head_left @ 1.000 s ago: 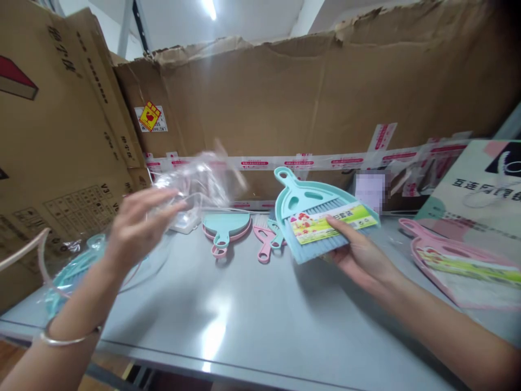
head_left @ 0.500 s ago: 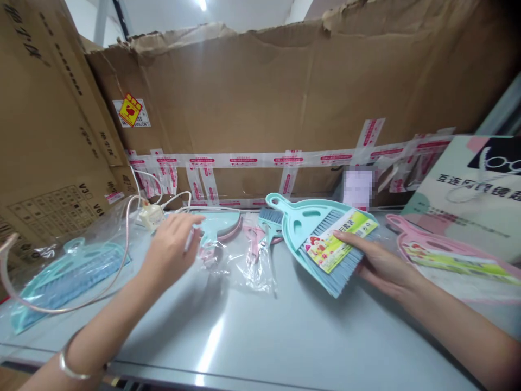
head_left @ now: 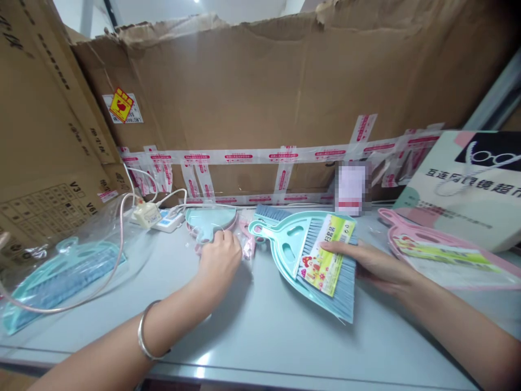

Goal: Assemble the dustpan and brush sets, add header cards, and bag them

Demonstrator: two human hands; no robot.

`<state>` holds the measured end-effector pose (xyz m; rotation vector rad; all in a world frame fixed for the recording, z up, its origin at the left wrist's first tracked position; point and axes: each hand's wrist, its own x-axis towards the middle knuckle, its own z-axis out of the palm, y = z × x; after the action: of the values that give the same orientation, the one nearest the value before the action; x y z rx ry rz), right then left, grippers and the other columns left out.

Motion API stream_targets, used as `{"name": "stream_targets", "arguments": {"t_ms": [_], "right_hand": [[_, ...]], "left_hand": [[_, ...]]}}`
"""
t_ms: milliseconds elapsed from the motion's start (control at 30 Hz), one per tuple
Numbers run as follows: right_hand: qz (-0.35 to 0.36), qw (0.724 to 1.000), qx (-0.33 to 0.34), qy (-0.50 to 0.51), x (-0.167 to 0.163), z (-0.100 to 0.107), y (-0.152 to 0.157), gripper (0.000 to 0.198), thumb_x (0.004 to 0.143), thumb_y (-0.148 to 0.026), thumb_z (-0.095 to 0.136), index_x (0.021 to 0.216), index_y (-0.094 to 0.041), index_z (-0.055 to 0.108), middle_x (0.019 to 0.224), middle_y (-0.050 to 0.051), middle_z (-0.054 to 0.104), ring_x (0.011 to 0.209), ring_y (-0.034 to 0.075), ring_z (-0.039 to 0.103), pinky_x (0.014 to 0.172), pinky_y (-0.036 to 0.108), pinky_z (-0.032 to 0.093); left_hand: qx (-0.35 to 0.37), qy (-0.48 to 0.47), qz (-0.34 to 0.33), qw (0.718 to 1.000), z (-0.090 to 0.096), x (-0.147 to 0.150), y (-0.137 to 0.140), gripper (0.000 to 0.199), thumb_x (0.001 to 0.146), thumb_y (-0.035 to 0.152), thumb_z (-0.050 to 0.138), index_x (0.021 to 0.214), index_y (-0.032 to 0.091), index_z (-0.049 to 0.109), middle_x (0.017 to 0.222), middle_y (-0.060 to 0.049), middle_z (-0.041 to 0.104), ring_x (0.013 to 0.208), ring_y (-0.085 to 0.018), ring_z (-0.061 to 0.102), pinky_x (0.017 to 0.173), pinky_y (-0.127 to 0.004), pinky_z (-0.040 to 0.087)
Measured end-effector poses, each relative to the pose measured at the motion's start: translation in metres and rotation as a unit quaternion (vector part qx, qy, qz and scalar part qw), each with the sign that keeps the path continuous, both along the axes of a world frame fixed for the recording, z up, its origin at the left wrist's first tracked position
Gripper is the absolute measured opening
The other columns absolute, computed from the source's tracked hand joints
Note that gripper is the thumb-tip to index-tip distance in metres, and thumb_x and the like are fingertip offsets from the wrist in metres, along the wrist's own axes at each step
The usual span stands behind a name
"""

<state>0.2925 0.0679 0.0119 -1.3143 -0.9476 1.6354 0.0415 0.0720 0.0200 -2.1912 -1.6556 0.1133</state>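
My right hand (head_left: 376,266) grips a mint-green dustpan (head_left: 287,231) with a blue-bristled brush (head_left: 345,288) nested in it, thumb on the printed card label (head_left: 325,255). The set is tilted above the table, its looped handle pointing left. My left hand (head_left: 222,252) is closed at a crumpled clear plastic bag (head_left: 247,250); its fingertips are partly hidden. Just behind that hand lies a small mint dustpan (head_left: 211,220) over a pink one. Another blue-grey brush (head_left: 271,213) lies behind the held dustpan's handle.
At left, a bagged mint dustpan set (head_left: 65,277) lies under a looping cable (head_left: 120,239). A power strip (head_left: 169,220) with a plug is behind it. To the right are a pink dustpan set (head_left: 443,247) and a printed bag (head_left: 464,190). Large cardboard boxes (head_left: 228,98) wall the back.
My left hand has moved right and down, closing at the plastic bag, which no longer lies spread out. The held dustpan set has shifted slightly left and lower, turning a little.
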Motion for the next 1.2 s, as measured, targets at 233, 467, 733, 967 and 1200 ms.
{"name": "stream_targets", "arguments": {"t_ms": [233,467,733,967,1200], "right_hand": [[0.028,0.999,0.028,-0.028,-0.005,-0.004,-0.002,0.027,0.067,-0.025,0.073,0.092,-0.016,0.067,0.089,0.007,0.072,0.08,0.022,0.068,0.075,0.032,0.056],[0.051,0.998,0.035,-0.033,-0.005,-0.006,-0.004,0.025,0.069,-0.027,0.071,0.091,-0.015,0.067,0.089,0.008,0.072,0.079,0.022,0.068,0.076,0.033,0.055],[0.017,0.996,0.011,0.082,-0.017,-0.004,-0.008,0.034,0.07,-0.02,0.07,0.103,-0.014,0.062,0.09,0.009,0.072,0.08,0.022,0.068,0.076,0.033,0.056],[0.013,0.988,-0.024,0.151,-0.038,-0.012,-0.021,0.038,0.071,-0.018,0.069,0.107,-0.011,0.059,0.097,0.012,0.07,0.086,0.025,0.067,0.083,0.038,0.054],[-0.103,0.973,-0.02,0.208,-0.051,-0.015,-0.021,0.039,0.072,-0.022,0.069,0.109,-0.016,0.058,0.102,0.008,0.069,0.094,0.023,0.065,0.083,0.034,0.054]], "left_hand": [[0.078,-0.001,-0.017,0.997,-0.014,0.007,0.0,0.022,0.083,0.028,0.049,0.091,0.01,0.057,0.088,-0.012,0.054,0.083,-0.027,0.05,0.056,-0.033,0.043],[0.074,0.026,-0.001,0.997,-0.007,-0.012,0.007,0.022,0.075,-0.003,0.043,0.086,0.008,0.058,0.083,-0.013,0.058,0.08,-0.027,0.054,0.057,-0.031,0.04],[0.275,-0.057,-0.123,0.952,0.001,-0.03,0.014,0.017,0.081,0.012,0.047,0.066,0.016,0.052,0.063,-0.004,0.056,0.062,-0.018,0.053,0.047,-0.026,0.029],[0.318,-0.178,-0.293,0.884,0.009,-0.021,0.001,0.013,0.082,0.012,0.048,0.071,0.016,0.054,0.062,0.0,0.054,0.057,-0.012,0.05,0.056,-0.022,0.039],[0.217,-0.283,-0.329,0.874,0.007,-0.022,0.001,0.012,0.085,0.011,0.044,0.079,0.015,0.054,0.065,-0.002,0.054,0.058,-0.012,0.049,0.054,-0.022,0.04]]}}
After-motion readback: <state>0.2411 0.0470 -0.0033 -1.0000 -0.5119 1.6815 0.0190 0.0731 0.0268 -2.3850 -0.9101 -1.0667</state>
